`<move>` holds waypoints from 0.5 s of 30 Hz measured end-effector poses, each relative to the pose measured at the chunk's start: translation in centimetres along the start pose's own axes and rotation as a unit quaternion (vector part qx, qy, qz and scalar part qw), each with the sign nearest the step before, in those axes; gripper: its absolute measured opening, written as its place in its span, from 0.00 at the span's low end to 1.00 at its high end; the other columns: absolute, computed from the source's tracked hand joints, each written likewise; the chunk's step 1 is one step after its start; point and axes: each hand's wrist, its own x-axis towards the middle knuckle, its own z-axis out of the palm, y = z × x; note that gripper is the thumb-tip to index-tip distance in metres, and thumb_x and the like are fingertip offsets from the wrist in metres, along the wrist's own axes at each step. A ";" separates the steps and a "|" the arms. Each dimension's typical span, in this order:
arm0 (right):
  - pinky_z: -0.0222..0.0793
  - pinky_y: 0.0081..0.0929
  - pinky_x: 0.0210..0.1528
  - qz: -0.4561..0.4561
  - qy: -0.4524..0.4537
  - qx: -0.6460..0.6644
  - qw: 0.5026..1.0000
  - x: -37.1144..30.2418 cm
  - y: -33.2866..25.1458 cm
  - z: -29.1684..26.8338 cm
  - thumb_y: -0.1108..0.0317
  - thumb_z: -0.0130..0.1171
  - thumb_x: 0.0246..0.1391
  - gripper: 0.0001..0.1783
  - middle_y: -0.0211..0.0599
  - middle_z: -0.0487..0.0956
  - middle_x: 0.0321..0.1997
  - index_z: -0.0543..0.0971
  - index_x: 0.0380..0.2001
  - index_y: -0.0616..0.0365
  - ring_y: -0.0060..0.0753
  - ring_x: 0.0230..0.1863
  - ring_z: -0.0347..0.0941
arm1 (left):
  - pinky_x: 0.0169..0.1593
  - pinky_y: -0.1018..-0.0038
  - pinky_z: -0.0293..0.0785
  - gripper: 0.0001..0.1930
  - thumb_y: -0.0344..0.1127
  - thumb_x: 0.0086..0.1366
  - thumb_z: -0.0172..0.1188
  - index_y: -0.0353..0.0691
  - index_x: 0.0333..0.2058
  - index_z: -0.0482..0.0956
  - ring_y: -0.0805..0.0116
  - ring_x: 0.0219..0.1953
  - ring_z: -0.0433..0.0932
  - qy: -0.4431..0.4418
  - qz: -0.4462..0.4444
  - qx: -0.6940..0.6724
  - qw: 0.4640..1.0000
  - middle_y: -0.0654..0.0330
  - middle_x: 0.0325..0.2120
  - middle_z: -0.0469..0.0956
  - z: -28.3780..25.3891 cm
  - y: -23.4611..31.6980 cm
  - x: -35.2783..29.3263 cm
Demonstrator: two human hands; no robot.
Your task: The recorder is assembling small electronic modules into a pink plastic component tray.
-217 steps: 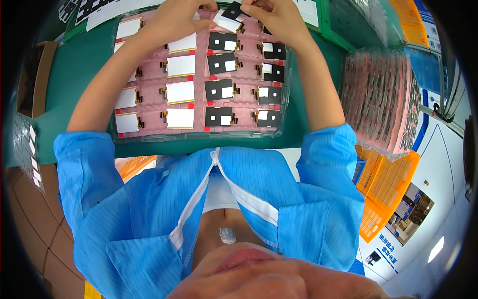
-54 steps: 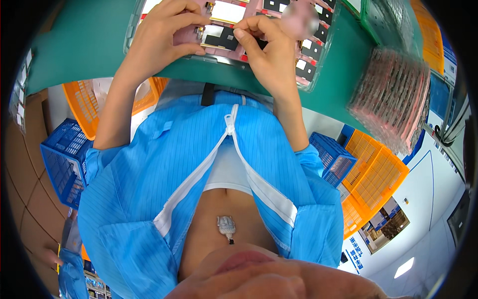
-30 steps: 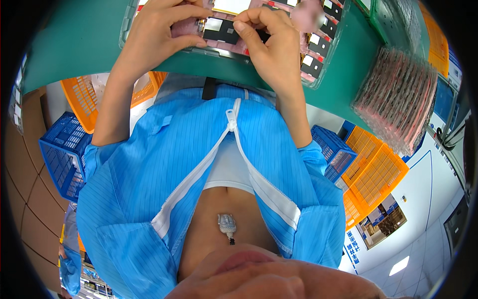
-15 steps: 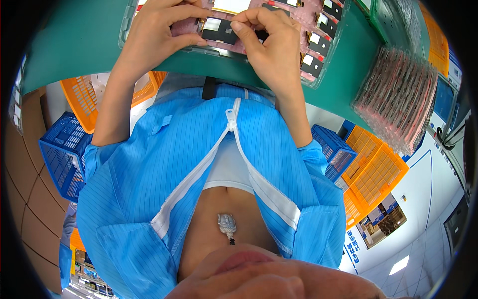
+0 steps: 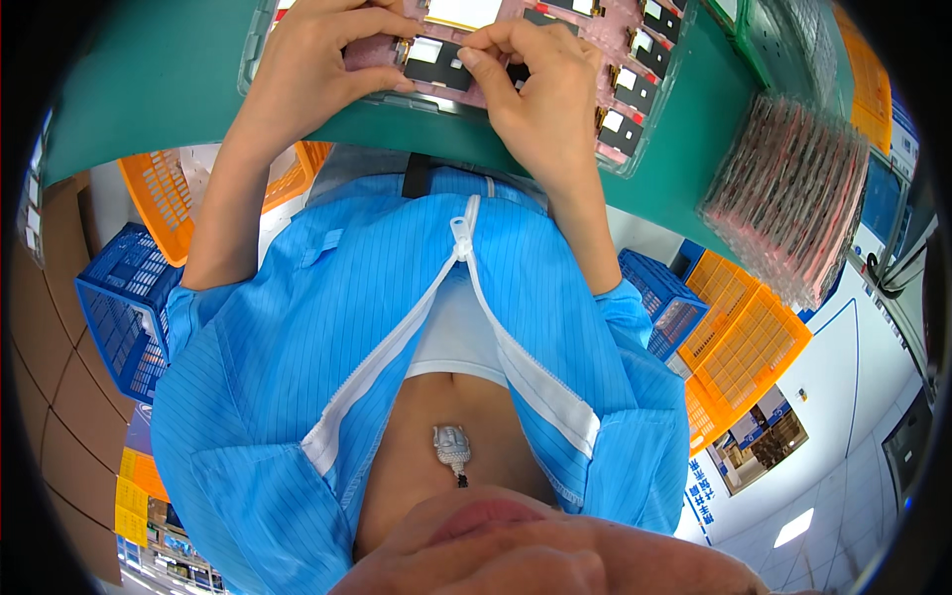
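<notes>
A small flat black part with a white patch and a brownish left end lies in a clear plastic tray with a pink lining. My left hand is at its left end, index finger above and thumb below. At its right end, my right hand has thumb and index finger brought together on the edge. The other right fingers curl over neighbouring parts and hide them. Several similar black-and-white parts sit in rows at the tray's right side. Just above the held part is a larger white rectangular piece.
The tray rests on a green tabletop. A tall stack of clear trays with pink linings stands at the right. Orange baskets and blue crates are below the table on both sides.
Both hands keep nearly the same position at the black part. The picture has shifted only very slightly.
</notes>
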 end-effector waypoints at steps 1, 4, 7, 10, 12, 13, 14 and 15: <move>0.55 0.37 0.49 0.000 0.006 0.011 1.000 0.0 0.1 0.1 0.66 0.70 0.51 0.03 0.20 0.83 0.25 0.86 0.31 0.48 0.30 0.34 0.73 | 0.45 0.67 0.74 0.23 0.34 0.41 0.80 0.37 0.39 0.87 0.60 0.41 0.76 -0.001 -0.005 -0.005 1.000 0.60 0.38 0.79 0.1 -0.1 0.0; 0.55 0.37 0.49 0.004 0.006 0.010 1.000 0.0 0.1 0.1 0.66 0.70 0.51 0.03 0.20 0.83 0.25 0.86 0.30 0.48 0.30 0.35 0.73 | 0.45 0.67 0.73 0.23 0.34 0.41 0.80 0.38 0.39 0.86 0.60 0.42 0.76 -0.005 -0.003 -0.001 1.000 0.60 0.38 0.79 0.0 -0.1 0.0; 0.55 0.37 0.49 -0.007 0.003 -0.004 1.000 0.1 -0.1 0.1 0.66 0.71 0.50 0.04 0.20 0.83 0.25 0.85 0.31 0.48 0.30 0.35 0.73 | 0.45 0.67 0.73 0.23 0.34 0.41 0.80 0.38 0.40 0.86 0.60 0.42 0.76 -0.015 -0.005 0.004 1.000 0.60 0.39 0.79 -0.4 0.1 -0.2; 0.55 0.38 0.49 -0.003 0.024 -0.014 1.000 -0.3 0.6 0.0 0.66 0.71 0.48 0.05 0.20 0.83 0.26 0.85 0.31 0.47 0.30 0.37 0.73 | 0.47 0.66 0.73 0.24 0.34 0.41 0.79 0.39 0.41 0.86 0.60 0.42 0.76 -0.276 -0.287 0.385 0.832 0.59 0.40 0.78 0.6 6.3 5.5; 0.56 0.36 0.49 -0.028 0.021 -0.028 0.999 0.0 0.1 0.2 0.66 0.72 0.49 0.06 0.19 0.82 0.26 0.85 0.32 0.47 0.29 0.37 0.73 | 0.47 0.65 0.72 0.24 0.35 0.42 0.79 0.39 0.41 0.86 0.60 0.43 0.76 -0.217 -0.068 0.442 0.868 0.59 0.40 0.78 -1.4 3.1 2.4; 0.57 0.35 0.48 -0.045 0.022 -0.049 0.997 0.0 0.0 0.2 0.66 0.72 0.49 0.07 0.19 0.81 0.26 0.85 0.33 0.48 0.28 0.38 0.74 | 0.47 0.65 0.72 0.24 0.35 0.42 0.79 0.39 0.42 0.85 0.59 0.43 0.76 -0.151 0.158 0.466 0.857 0.59 0.40 0.78 -2.0 1.4 0.9; 0.57 0.35 0.48 -0.045 0.022 -0.049 0.998 0.1 0.0 0.1 0.66 0.72 0.49 0.07 0.19 0.81 0.26 0.85 0.33 0.48 0.28 0.38 0.74 | 0.47 0.65 0.72 0.24 0.35 0.42 0.79 0.39 0.42 0.85 0.59 0.43 0.76 -0.151 0.157 0.467 0.857 0.59 0.40 0.78 -1.4 0.7 0.4; 0.57 0.35 0.48 -0.047 0.009 -0.061 0.997 0.1 0.0 0.0 0.66 0.72 0.49 0.07 0.19 0.80 0.26 0.85 0.33 0.48 0.28 0.38 0.74 | 0.47 0.65 0.72 0.24 0.35 0.43 0.79 0.39 0.42 0.85 0.59 0.43 0.76 -0.085 0.094 0.247 0.961 0.59 0.40 0.78 -0.6 -0.1 -0.1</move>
